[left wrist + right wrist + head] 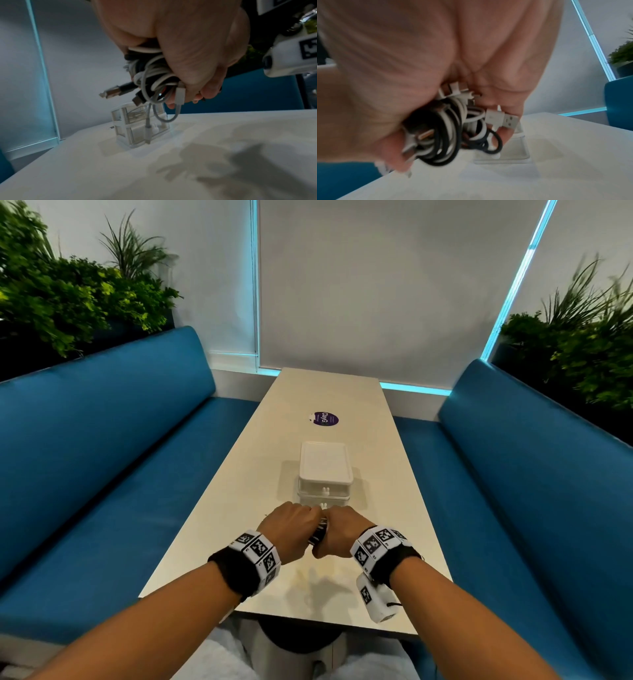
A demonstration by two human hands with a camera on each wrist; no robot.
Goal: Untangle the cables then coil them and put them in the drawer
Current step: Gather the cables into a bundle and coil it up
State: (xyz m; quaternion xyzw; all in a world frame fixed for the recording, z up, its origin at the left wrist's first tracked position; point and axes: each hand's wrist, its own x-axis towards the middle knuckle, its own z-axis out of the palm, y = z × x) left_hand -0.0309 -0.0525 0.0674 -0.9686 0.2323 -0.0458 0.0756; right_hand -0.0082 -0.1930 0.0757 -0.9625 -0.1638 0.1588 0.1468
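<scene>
A tangled bundle of black and white cables (pixel 318 534) is held just above the table between my two hands. My left hand (pixel 294 527) grips its left side and my right hand (pixel 342 530) grips its right side, knuckles nearly touching. In the left wrist view the cables (pixel 154 75) bulge out of curled fingers, with USB plugs and a white end hanging down. The right wrist view shows the cables (pixel 447 135) looped in the fist, a white USB plug (pixel 503 120) sticking out. The small white drawer unit (pixel 325 470) stands just beyond the hands, both drawers closed.
The long pale table (pixel 394 474) runs away from me, with a purple round sticker (pixel 323 419) past the drawer unit. Blue benches (pixel 120 457) flank both sides, with plants behind them. A blind-covered window closes the far end.
</scene>
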